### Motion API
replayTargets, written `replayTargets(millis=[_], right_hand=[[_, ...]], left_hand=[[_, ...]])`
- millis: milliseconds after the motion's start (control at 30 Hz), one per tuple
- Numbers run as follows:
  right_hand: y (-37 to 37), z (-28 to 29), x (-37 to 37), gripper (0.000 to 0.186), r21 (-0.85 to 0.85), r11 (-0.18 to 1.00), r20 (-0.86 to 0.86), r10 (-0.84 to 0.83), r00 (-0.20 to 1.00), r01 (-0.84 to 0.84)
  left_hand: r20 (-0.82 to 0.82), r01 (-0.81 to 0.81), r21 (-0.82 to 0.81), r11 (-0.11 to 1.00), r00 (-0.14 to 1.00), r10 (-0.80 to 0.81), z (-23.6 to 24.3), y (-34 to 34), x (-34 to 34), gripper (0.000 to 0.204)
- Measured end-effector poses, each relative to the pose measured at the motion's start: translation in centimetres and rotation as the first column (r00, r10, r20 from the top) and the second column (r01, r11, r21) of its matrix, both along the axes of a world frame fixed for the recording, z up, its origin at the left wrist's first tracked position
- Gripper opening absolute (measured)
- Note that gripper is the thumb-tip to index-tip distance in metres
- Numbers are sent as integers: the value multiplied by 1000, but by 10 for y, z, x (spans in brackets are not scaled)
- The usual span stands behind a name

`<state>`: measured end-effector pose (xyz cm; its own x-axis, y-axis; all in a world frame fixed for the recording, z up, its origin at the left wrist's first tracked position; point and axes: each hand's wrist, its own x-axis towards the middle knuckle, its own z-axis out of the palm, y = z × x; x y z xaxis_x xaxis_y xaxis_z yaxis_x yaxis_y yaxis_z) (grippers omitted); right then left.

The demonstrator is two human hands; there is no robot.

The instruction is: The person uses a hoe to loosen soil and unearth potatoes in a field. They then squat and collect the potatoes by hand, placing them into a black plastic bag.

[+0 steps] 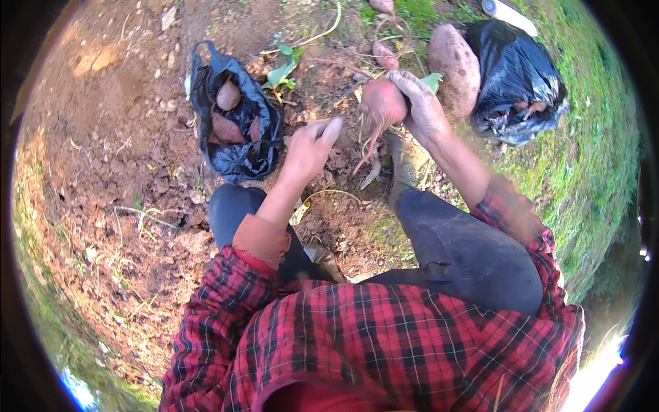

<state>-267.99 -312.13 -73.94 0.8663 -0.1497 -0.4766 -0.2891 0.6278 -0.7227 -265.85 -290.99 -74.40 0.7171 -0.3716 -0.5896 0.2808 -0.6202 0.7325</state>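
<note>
My right hand (422, 106) is closed around a reddish sweet potato (382, 103) with thin roots trailing from its lower side. It is held above the soil between my knees. Left of it, apart from the sweet potato, is my left hand (311, 147). Its fingers are curled in and the thumb lies along the top; whatever is in them, if anything, is hidden. A much larger sweet potato (454, 72) rests on the ground just right of my right hand. Beyond the held one lies a small sweet potato (385, 56) among stems.
At the left, an open black plastic bag (237, 161) contains several sweet potatoes (228, 95). Another black plastic bag (515, 75) stands at the right, beside a white cylinder (509, 16). Green leaves (280, 74) and vines lie on the brown soil (103, 172); mossy ground (590, 137) borders it.
</note>
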Motion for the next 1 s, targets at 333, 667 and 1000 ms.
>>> replayTargets(millis=[333,667,1000], right_hand=[[13,-1,3,17,115,993,-87,-13,996,23],[-11,-7,18,20,205,976,-10,-73,997,73],[-1,-17,9,18,83,995,89,39,995,-47]], left_hand=[[-599,-681,-345,646,689,408,41,-52,-13,33],[-15,339,97,936,941,-339,12,1,-23,57],[105,-53,-80,995,993,61,30,-55,-13,36]])
